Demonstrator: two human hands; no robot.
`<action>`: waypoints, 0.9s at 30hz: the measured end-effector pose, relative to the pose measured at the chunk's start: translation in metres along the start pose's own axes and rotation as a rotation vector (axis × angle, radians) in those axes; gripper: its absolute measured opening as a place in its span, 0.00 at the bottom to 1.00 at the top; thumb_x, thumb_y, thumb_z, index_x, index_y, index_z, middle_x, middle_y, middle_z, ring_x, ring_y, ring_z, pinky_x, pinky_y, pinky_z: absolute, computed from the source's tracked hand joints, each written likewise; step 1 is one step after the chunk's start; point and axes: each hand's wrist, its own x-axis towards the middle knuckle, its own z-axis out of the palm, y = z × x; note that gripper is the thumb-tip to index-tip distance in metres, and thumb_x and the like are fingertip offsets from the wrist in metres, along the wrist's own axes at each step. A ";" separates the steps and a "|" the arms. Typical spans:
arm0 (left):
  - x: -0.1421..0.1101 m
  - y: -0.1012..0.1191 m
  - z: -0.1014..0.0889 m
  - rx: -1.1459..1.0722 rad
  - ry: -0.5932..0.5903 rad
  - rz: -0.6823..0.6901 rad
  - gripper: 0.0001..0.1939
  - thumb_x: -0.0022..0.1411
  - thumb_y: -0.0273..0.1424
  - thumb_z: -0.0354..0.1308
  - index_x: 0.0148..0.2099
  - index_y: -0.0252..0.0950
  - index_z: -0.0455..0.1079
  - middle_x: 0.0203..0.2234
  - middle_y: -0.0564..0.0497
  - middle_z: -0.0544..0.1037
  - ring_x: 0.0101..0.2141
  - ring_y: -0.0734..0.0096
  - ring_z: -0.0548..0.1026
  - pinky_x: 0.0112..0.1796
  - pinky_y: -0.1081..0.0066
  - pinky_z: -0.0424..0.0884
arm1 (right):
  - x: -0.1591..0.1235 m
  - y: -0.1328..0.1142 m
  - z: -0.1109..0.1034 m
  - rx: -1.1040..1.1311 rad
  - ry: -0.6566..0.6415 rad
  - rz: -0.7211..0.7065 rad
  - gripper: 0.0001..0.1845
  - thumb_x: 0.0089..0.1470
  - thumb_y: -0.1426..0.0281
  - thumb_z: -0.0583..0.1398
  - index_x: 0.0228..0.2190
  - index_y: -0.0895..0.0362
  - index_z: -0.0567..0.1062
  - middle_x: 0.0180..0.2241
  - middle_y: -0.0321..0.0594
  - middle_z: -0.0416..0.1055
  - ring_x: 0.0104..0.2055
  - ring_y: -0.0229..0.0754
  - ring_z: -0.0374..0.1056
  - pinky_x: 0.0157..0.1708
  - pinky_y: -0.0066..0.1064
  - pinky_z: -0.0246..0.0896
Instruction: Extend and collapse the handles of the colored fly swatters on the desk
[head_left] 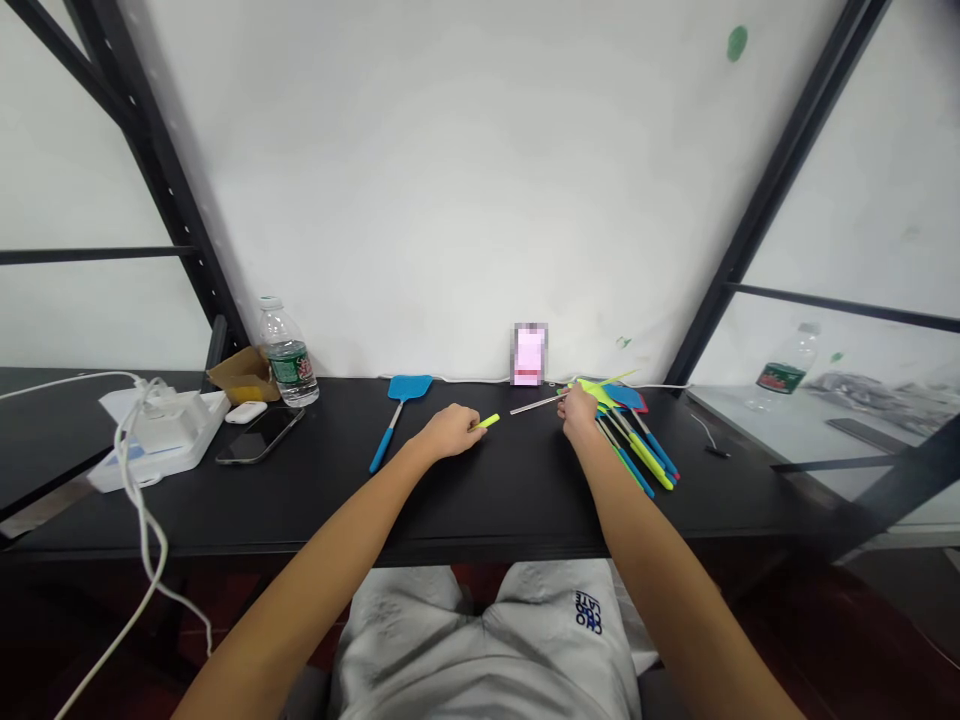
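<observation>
My left hand (453,432) is closed on a short yellow-green handle (489,421), whose end sticks out to the right. My right hand (578,408) grips a yellow-green fly swatter by its thin metal rod (535,404). The rod's bare tip points left at the handle, with a small gap between them. The swatter's head, just right of that hand, is hard to separate from those behind it. Under and beside my right hand lies a pile of several fly swatters (654,455) with blue and yellow-green handles. A single blue fly swatter (409,387) lies left of my left hand.
A phone (529,355) with a lit screen leans on the wall. At left stand a water bottle (289,355), a small cardboard box (246,375), a white case (246,412), a dark phone (261,436) and a power strip (169,440) with white cables. A short cable (716,452) lies at right.
</observation>
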 end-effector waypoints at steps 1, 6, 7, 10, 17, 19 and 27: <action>0.000 -0.002 0.000 0.048 0.004 -0.050 0.14 0.61 0.41 0.54 0.31 0.37 0.72 0.29 0.47 0.77 0.31 0.65 0.73 0.30 0.71 0.61 | 0.003 -0.003 -0.004 -0.002 0.028 -0.006 0.16 0.60 0.65 0.52 0.22 0.55 0.62 0.11 0.27 0.50 0.11 0.31 0.48 0.09 0.21 0.40; -0.001 -0.008 0.000 0.187 0.023 -0.153 0.10 0.62 0.39 0.54 0.35 0.37 0.70 0.38 0.43 0.76 0.39 0.59 0.74 0.35 0.69 0.65 | -0.003 -0.007 -0.007 0.019 -0.010 0.007 0.14 0.58 0.68 0.52 0.22 0.56 0.64 0.11 0.27 0.49 0.11 0.30 0.47 0.10 0.21 0.38; -0.001 -0.008 -0.001 0.191 0.046 -0.150 0.10 0.62 0.38 0.54 0.36 0.37 0.70 0.38 0.43 0.76 0.40 0.60 0.74 0.36 0.69 0.65 | -0.006 -0.006 -0.004 0.015 -0.056 0.007 0.14 0.58 0.68 0.52 0.22 0.56 0.64 0.11 0.27 0.49 0.11 0.30 0.47 0.10 0.21 0.38; -0.002 -0.003 -0.003 0.126 0.168 -0.116 0.12 0.65 0.39 0.52 0.37 0.37 0.69 0.36 0.45 0.75 0.39 0.63 0.73 0.38 0.69 0.65 | -0.020 0.000 0.006 -0.020 -0.245 0.006 0.17 0.58 0.65 0.54 0.20 0.57 0.64 0.10 0.27 0.48 0.11 0.30 0.47 0.11 0.21 0.36; -0.003 0.018 -0.002 -0.291 0.237 0.083 0.21 0.65 0.46 0.49 0.32 0.35 0.70 0.26 0.50 0.75 0.29 0.71 0.70 0.31 0.71 0.62 | -0.058 0.020 0.023 -0.147 -0.741 0.025 0.22 0.58 0.56 0.54 0.22 0.59 0.69 0.11 0.34 0.60 0.11 0.32 0.53 0.11 0.22 0.41; -0.004 0.021 0.001 -0.354 0.186 0.090 0.20 0.63 0.46 0.52 0.31 0.35 0.70 0.25 0.51 0.75 0.28 0.71 0.70 0.29 0.72 0.62 | -0.066 0.025 0.026 -0.193 -0.825 0.021 0.23 0.57 0.54 0.54 0.23 0.60 0.70 0.12 0.36 0.63 0.11 0.33 0.55 0.11 0.22 0.42; -0.001 0.018 0.012 -0.397 0.158 0.107 0.15 0.60 0.39 0.53 0.26 0.36 0.63 0.19 0.55 0.68 0.23 0.75 0.64 0.26 0.73 0.57 | -0.064 0.022 0.025 -0.139 -0.680 -0.009 0.20 0.57 0.57 0.56 0.23 0.59 0.67 0.13 0.34 0.61 0.12 0.31 0.53 0.10 0.22 0.41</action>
